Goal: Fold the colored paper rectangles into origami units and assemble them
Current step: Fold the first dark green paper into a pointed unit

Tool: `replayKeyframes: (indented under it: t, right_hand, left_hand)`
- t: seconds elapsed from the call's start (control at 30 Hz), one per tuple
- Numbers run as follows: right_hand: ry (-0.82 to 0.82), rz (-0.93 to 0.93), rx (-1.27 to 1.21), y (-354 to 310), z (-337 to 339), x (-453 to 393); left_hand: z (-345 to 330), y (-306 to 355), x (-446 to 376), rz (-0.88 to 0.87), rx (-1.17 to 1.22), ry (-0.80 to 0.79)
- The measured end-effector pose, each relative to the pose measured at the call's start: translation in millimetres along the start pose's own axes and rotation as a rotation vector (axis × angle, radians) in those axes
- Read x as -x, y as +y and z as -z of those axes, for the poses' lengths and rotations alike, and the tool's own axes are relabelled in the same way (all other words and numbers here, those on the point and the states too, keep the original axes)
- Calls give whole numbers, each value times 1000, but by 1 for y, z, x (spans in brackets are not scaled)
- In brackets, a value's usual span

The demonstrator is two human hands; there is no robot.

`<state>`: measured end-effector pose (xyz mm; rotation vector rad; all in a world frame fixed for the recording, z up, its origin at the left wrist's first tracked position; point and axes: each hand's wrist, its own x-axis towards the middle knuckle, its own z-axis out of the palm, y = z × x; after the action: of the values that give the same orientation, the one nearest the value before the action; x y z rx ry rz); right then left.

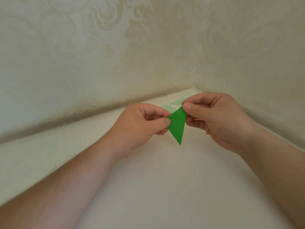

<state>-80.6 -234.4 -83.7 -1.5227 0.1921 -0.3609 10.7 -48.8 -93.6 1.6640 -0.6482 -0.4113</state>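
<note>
A green paper piece [177, 126] folded into a narrow triangle hangs point-down above the white table, held between both hands. My left hand [142, 124] pinches its left corner between thumb and fingers. My right hand [212, 116] pinches its top corner with thumb and forefinger. Pale green paper pieces [177, 102] lie flat on the table behind the hands, partly hidden. A sliver of orange paper [207, 133] shows under my right hand.
The white table surface [165, 179] runs into a corner formed by two cream patterned walls [115, 55] at the back and right. The corner [195, 87] lies just behind my hands.
</note>
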Motion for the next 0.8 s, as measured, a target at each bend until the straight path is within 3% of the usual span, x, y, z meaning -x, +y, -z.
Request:
replayKeyframes:
  t: [0.13,0.23,0.57,0.8]
  right_hand:
    - [-15,1,65,2,-3,0]
    - [-22,29,150,4,-5,1]
    - [-101,-47,153,3,-6,4]
    - [-90,5,202,1,-8,7]
  left_hand:
    - [-3,0,4,-13,-109,-123]
    - [-7,-4,5,-79,-175,-115]
    - [-4,-4,1,-74,-11,-93]
    - [-7,-6,3,-64,-12,-122]
